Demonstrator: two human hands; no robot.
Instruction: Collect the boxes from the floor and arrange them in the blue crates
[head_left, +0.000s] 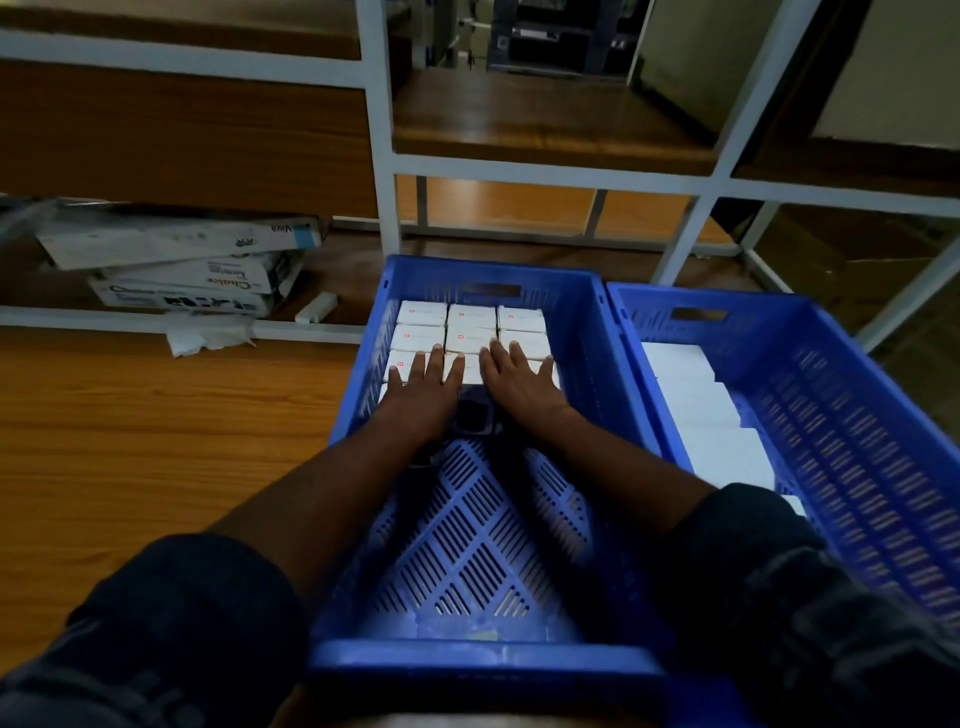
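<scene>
Two blue slatted crates stand side by side on the wooden floor. In the left crate (587, 332), small white boxes (470, 325) with red logos lie flat in neat rows at the far end. My left hand (423, 382) and my right hand (517, 376) rest palm down on the nearest row, fingers spread, holding nothing. A dark object (475, 415) lies between my wrists; I cannot tell what it is. The near half of this crate shows bare bottom. The right crate (852, 395) holds a line of plain white boxes (696, 395) along its left wall.
A white metal shelf frame (382, 156) with wooden boards stands right behind the crates. Under it at the left lie stacked cardboard boxes (197, 275), a small white item (317, 307) and crumpled white paper (205, 338). Open wooden floor (156, 441) stretches left of the crates.
</scene>
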